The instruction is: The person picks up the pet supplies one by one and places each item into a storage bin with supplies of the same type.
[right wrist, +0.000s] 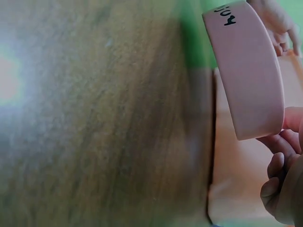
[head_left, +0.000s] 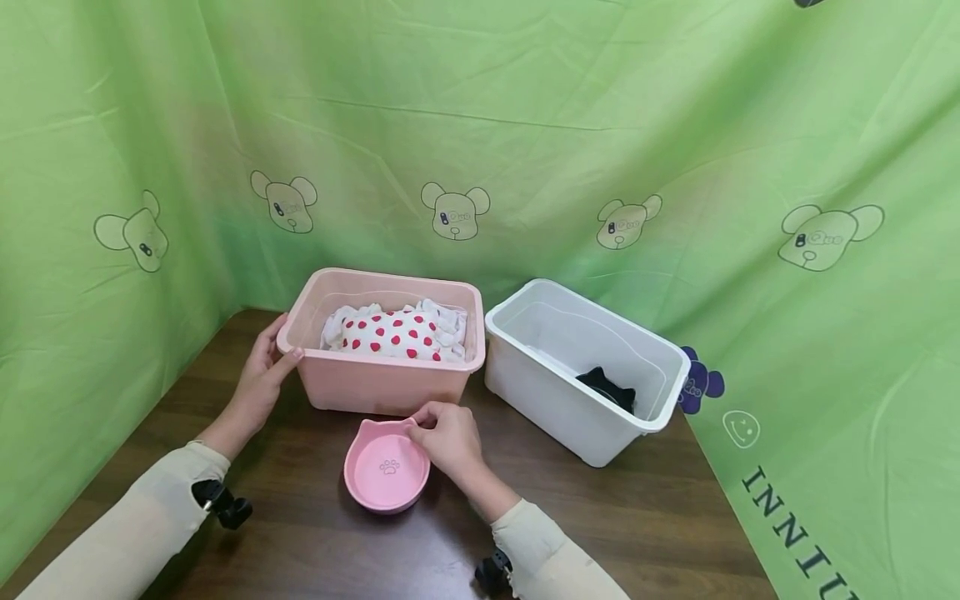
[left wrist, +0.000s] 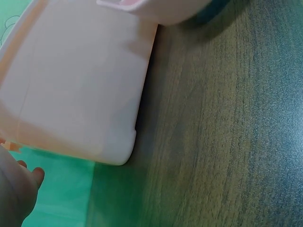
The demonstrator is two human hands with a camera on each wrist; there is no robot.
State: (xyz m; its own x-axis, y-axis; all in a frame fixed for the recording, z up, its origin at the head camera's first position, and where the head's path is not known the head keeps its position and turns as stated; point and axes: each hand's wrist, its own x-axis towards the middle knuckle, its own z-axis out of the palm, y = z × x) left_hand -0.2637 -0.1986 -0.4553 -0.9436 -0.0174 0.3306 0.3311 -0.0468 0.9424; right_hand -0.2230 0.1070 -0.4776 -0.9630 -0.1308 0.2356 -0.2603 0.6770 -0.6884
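My right hand (head_left: 451, 440) pinches the ear-side rim of a pink cat-shaped pet bowl (head_left: 387, 475) with a paw print inside. In the right wrist view the bowl's outer wall (right wrist: 246, 75) shows dark lettering, and the thumb and fingers grip its edge. At the left end of a pink plastic bin (head_left: 382, 383), my left hand (head_left: 262, 367) holds the rim, thumb at the front corner. White fabric with red strawberry-like spots (head_left: 390, 333) lies inside that bin. In the left wrist view, the bin's side (left wrist: 75, 80) fills much of the picture, with part of the left hand (left wrist: 19, 189) at the lower left.
Right of the pink bin stands a white bin (head_left: 555, 400), set at an angle, holding a black cat-eared item (head_left: 609, 388). Both bins stand on a dark wooden table (head_left: 300, 517). A green printed cloth (head_left: 525, 108) hangs behind and along the sides.
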